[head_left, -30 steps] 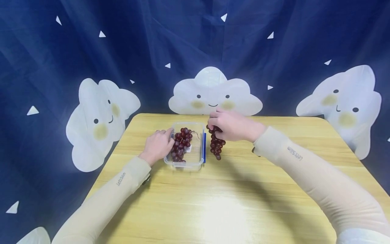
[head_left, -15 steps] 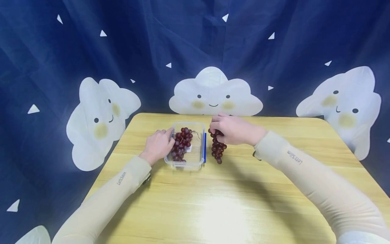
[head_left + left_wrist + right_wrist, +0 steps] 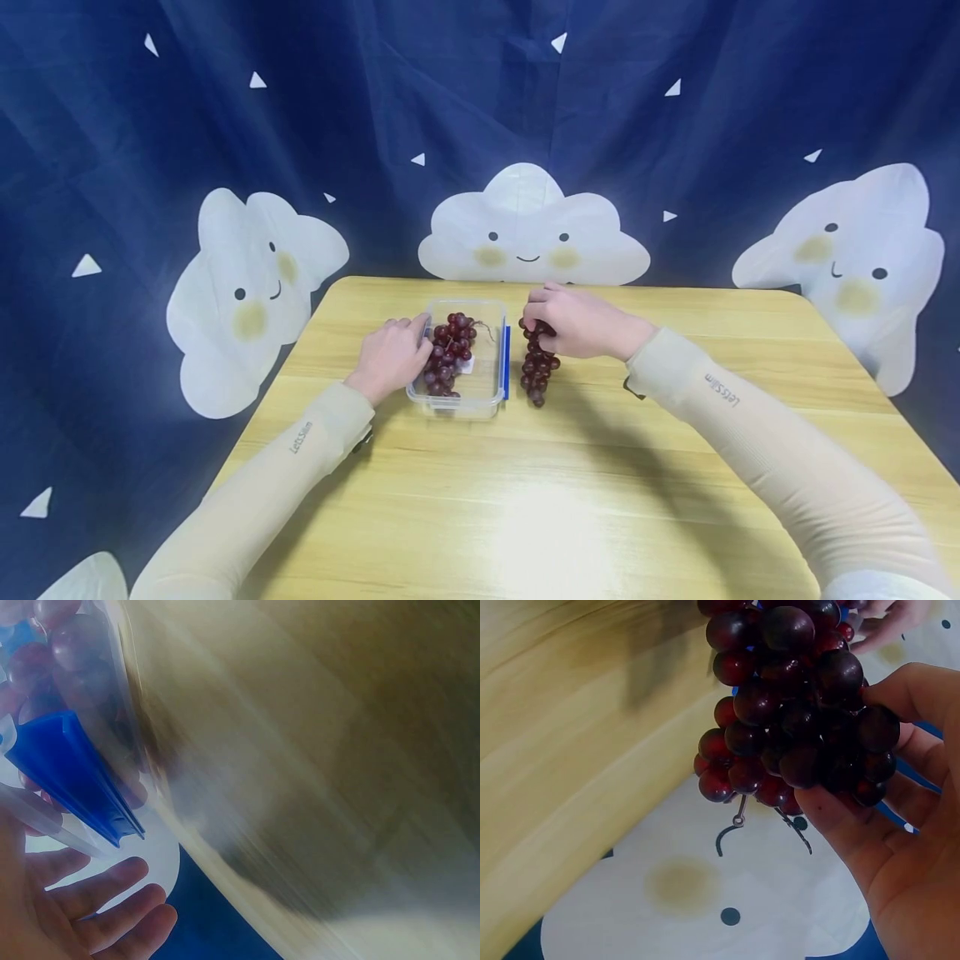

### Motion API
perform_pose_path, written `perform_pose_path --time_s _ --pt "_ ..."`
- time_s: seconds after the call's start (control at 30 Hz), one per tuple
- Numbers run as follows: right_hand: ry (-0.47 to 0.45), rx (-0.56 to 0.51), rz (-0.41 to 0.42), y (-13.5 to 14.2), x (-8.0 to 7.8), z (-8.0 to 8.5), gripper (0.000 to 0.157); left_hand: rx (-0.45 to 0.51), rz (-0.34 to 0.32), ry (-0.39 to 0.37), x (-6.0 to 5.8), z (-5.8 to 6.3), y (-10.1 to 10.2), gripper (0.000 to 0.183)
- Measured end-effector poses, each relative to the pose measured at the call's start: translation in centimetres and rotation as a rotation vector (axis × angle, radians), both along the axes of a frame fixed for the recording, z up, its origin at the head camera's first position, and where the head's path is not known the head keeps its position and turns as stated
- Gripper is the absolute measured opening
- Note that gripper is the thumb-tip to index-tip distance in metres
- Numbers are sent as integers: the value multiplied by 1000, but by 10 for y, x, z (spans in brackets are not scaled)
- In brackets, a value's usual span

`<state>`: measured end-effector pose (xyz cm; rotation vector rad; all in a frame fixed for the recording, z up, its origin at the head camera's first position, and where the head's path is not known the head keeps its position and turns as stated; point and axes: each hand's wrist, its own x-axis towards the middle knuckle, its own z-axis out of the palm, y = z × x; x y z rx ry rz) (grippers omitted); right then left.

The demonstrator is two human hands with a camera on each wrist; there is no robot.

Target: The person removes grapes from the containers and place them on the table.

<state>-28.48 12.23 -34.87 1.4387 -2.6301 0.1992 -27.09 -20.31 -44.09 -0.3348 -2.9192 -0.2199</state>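
Observation:
In the head view, a clear plastic container [image 3: 491,410] with a blue clip flap [image 3: 507,362] along its right side stands on the table. One bunch of dark red grapes [image 3: 448,354] lies inside, toward its left half. My left hand [image 3: 390,354] rests against the container's left rim; the left wrist view shows its fingers [image 3: 112,885] loosely extended beside another blue flap [image 3: 71,776]. My right hand [image 3: 577,321] holds a second bunch of grapes [image 3: 538,379] just right of the container. Thumb and fingers pinch this bunch [image 3: 780,712] in the right wrist view, stem end showing.
The light wood table [image 3: 450,500] has rounded far corners. Behind it hangs a dark blue curtain [image 3: 480,83] with smiling white clouds [image 3: 525,208]. A small white label [image 3: 467,365] shows at the container beside the grapes.
My right hand has come down a little and slightly to the right with its bunch. The left hand stays at the container, and the bunch inside has not moved.

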Motion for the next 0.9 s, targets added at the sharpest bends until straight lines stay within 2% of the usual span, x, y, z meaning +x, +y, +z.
perform_pose_path --time_s 0.47,0.73,0.9 --pt "-34 1 -54 8 -15 -15 17 1 -6 9 -1 1 0 53" --pt "-76 -2 -85 11 -26 -36 15 -9 -3 1 0 1 1 53" --pt "-72 -28 -75 8 -30 -47 16 2 0 3 1 2 1 53"
